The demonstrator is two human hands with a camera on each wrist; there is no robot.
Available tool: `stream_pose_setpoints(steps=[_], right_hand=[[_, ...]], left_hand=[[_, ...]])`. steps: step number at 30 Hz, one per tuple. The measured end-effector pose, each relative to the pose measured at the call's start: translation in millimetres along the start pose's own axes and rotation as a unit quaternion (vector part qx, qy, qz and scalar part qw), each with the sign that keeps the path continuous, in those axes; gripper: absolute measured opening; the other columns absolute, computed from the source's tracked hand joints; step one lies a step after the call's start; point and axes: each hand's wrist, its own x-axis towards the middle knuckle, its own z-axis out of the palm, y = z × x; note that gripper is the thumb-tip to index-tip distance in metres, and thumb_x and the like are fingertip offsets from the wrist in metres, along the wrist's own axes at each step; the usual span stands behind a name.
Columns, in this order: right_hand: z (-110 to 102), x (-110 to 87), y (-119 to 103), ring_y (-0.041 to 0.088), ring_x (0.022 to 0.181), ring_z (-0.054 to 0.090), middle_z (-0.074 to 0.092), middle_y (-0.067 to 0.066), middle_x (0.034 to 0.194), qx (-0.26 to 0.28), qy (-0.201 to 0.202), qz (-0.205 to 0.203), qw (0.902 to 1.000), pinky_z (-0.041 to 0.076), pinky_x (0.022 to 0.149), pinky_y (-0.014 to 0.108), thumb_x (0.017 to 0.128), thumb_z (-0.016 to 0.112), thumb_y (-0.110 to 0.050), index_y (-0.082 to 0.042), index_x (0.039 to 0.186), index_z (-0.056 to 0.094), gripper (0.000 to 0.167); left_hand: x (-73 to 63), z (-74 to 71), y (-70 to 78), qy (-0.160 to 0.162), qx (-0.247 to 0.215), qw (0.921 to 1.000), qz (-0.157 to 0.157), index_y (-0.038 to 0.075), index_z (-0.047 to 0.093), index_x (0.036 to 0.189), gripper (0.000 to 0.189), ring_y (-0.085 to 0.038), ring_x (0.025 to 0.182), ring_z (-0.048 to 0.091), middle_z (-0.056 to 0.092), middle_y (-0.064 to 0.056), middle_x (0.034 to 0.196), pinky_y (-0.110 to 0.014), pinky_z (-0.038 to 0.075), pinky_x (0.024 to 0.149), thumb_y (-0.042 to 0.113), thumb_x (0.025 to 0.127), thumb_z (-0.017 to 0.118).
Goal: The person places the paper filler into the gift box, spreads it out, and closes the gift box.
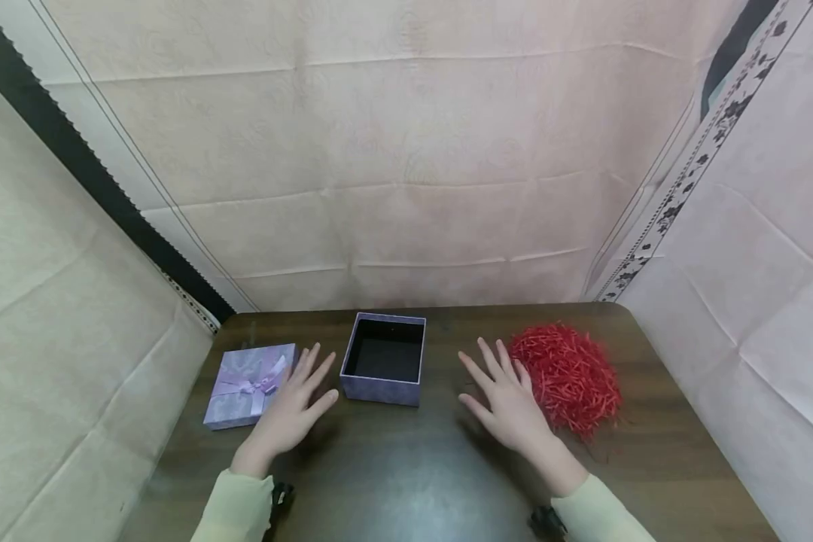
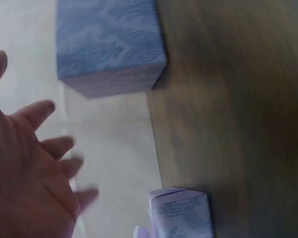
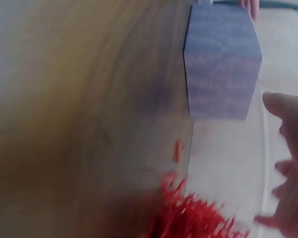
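Observation:
My left hand (image 1: 290, 412) is spread over the table between a lavender lid with a ribbon bow (image 1: 249, 382) and a box base (image 1: 383, 388); its fingers overlap the lid's right edge in the head view. The base stands upright with its black inside facing up. My right hand (image 1: 508, 406), fingers spread as well, hovers just left of a heap of red shredded paper (image 1: 569, 376). Neither hand holds anything. In the left wrist view the patterned box side (image 2: 109, 39) lies ahead of the fingers. The right wrist view shows the red shreds (image 3: 196, 218) below the box.
The dark wooden table (image 1: 406, 467) has rounded far corners. Pale cloth hangs behind it (image 1: 406, 188) and along both sides. A few loose red strands lie around the heap. Dark wrist devices sit by both pale green sleeves (image 1: 237, 506).

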Motion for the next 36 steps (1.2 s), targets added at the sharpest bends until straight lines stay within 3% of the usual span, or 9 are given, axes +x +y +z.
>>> stream_pose_setpoints(steps=[4, 7, 10, 13, 17, 21, 26, 32, 36], right_hand=[[-6.7, -11.0, 14.0, 0.039, 0.159, 0.029, 0.034, 0.009, 0.173, 0.066, 0.037, -0.007, 0.9971, 0.035, 0.119, 0.071, 0.104, 0.073, -0.038, -0.028, 0.164, 0.047, 0.066], [-13.9, -18.3, 23.8, 0.036, 0.152, 0.043, 0.045, 0.008, 0.167, 0.108, 0.076, 0.011, 0.9912, 0.043, 0.115, 0.066, 0.104, 0.073, -0.032, -0.026, 0.158, 0.056, 0.056], [-22.9, -22.3, 33.1, 0.033, 0.144, 0.054, 0.056, 0.007, 0.159, 0.127, 0.131, 0.023, 0.9829, 0.049, 0.112, 0.061, 0.103, 0.075, -0.025, -0.022, 0.150, 0.064, 0.048], [-31.2, -22.7, 43.0, 0.031, 0.136, 0.061, 0.064, 0.006, 0.150, 0.133, 0.182, 0.029, 0.9739, 0.049, 0.115, 0.038, 0.101, 0.077, -0.018, -0.016, 0.144, 0.069, 0.043], [-41.2, -21.8, 58.5, 0.030, 0.131, 0.064, 0.068, 0.008, 0.143, 0.134, 0.223, 0.047, 0.9643, 0.037, 0.110, 0.012, 0.098, 0.079, -0.012, -0.012, 0.139, 0.072, 0.041], [-54.9, -24.0, 75.1, 0.037, 0.132, 0.060, 0.068, 0.012, 0.142, 0.117, 0.243, 0.074, 0.9601, 0.044, 0.114, 0.037, 0.096, 0.080, -0.012, -0.011, 0.137, 0.073, 0.042], [-73.1, -24.0, 98.8, 0.051, 0.141, 0.044, 0.057, 0.025, 0.150, 0.101, 0.197, 0.122, 0.9674, 0.030, 0.115, 0.074, 0.095, 0.082, -0.026, -0.006, 0.145, 0.064, 0.057], [-89.3, -21.5, 122.6, 0.059, 0.150, 0.028, 0.034, 0.034, 0.164, 0.128, 0.072, 0.190, 0.9707, 0.025, 0.112, 0.084, 0.095, 0.082, -0.045, -0.003, 0.162, 0.042, 0.089], [-93.3, -17.6, 131.7, 0.059, 0.152, 0.024, 0.026, 0.034, 0.169, 0.147, 0.005, 0.216, 0.9651, 0.026, 0.111, 0.085, 0.093, 0.082, -0.053, -0.006, 0.169, 0.027, 0.106]], left_hand=[[0.1, 4.5, -0.8, 0.047, -0.132, 0.9902, -0.003, 0.018, 0.044, 0.166, 0.057, -0.041, 0.158, 0.028, 0.032, -0.011, 0.173, -0.074, 0.024, 0.121, 0.033, 0.112, 0.058], [6.6, 11.9, 1.1, 0.090, -0.201, 0.9753, -0.012, 0.012, 0.053, 0.159, 0.051, -0.036, 0.150, 0.045, 0.049, -0.012, 0.164, -0.049, 0.039, 0.122, 0.026, 0.111, 0.062], [16.8, 19.6, 5.4, 0.120, -0.253, 0.9597, -0.028, 0.007, 0.059, 0.154, 0.048, -0.034, 0.140, 0.057, 0.060, -0.014, 0.153, -0.022, 0.047, 0.110, 0.022, 0.108, 0.067], [24.2, 25.7, 10.9, 0.132, -0.283, 0.9487, -0.048, 0.004, 0.060, 0.151, 0.048, -0.036, 0.134, 0.063, 0.063, -0.018, 0.148, -0.010, 0.048, 0.099, 0.018, 0.107, 0.070], [27.3, 31.0, 17.6, 0.128, -0.307, 0.9397, -0.079, 0.002, 0.058, 0.153, 0.049, -0.035, 0.135, 0.063, 0.062, -0.019, 0.150, -0.010, 0.048, 0.098, 0.018, 0.107, 0.069], [27.3, 34.4, 22.0, 0.119, -0.303, 0.9407, -0.098, 0.003, 0.058, 0.153, 0.050, -0.034, 0.135, 0.063, 0.061, -0.019, 0.150, -0.014, 0.049, 0.101, 0.022, 0.108, 0.068], [25.2, 38.4, 22.9, 0.139, -0.275, 0.9456, -0.104, 0.006, 0.065, 0.148, 0.043, -0.032, 0.126, 0.069, 0.067, -0.018, 0.143, -0.016, 0.051, 0.099, 0.018, 0.107, 0.070], [21.4, 45.6, 25.3, 0.160, -0.237, 0.9556, -0.073, 0.002, 0.072, 0.139, 0.035, -0.030, 0.116, 0.072, 0.071, -0.017, 0.136, -0.007, 0.050, 0.092, 0.014, 0.106, 0.070], [24.9, 50.5, 28.7, 0.147, -0.267, 0.9501, -0.067, -0.001, 0.068, 0.142, 0.039, -0.033, 0.121, 0.070, 0.068, -0.020, 0.139, -0.017, 0.054, 0.097, 0.011, 0.105, 0.072]])
